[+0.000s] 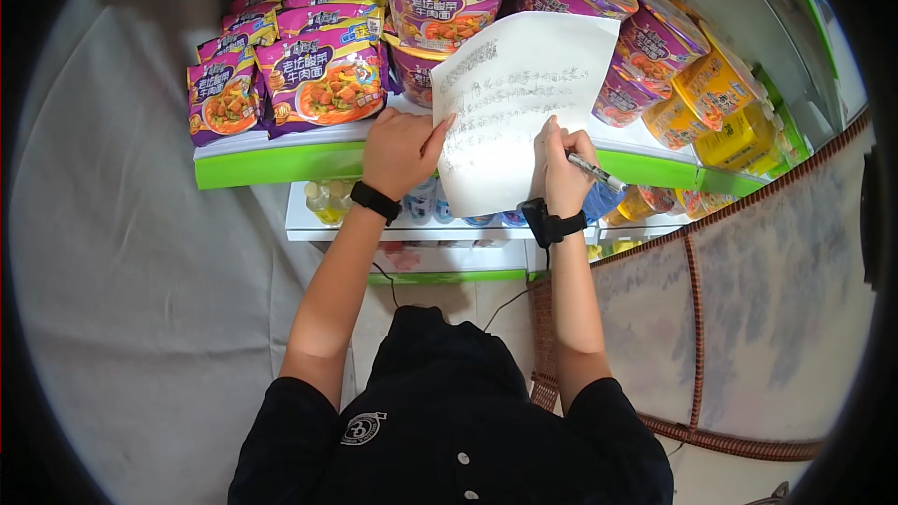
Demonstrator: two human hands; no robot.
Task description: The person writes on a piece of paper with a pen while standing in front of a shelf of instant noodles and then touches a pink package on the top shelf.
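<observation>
A white sheet of paper (519, 164) with several lines of handwriting is held up in front of the shelf, slightly tilted. My left hand (400, 153) is closed at its left edge, the thumb lying over the paper and the other fingers partly hidden. On the lower right of the sheet, my right hand (568, 173) grips a marker pen (587, 168) with a silvery, printed barrel. The pen slants down to the right, and its writing end is hidden by my fingers. Behind the paper stand purple instant noodle cups (447, 0), partly covered by it.
Purple noodle packets (327, 82) fill the shelf's left side. Yellow noodle cups (716, 75) stand at the right. A green shelf edge (281, 166) runs below, with bottles (329, 201) on a lower shelf. Grey cloth (150, 224) hangs left; a brown-rimmed panel (748, 318) is right.
</observation>
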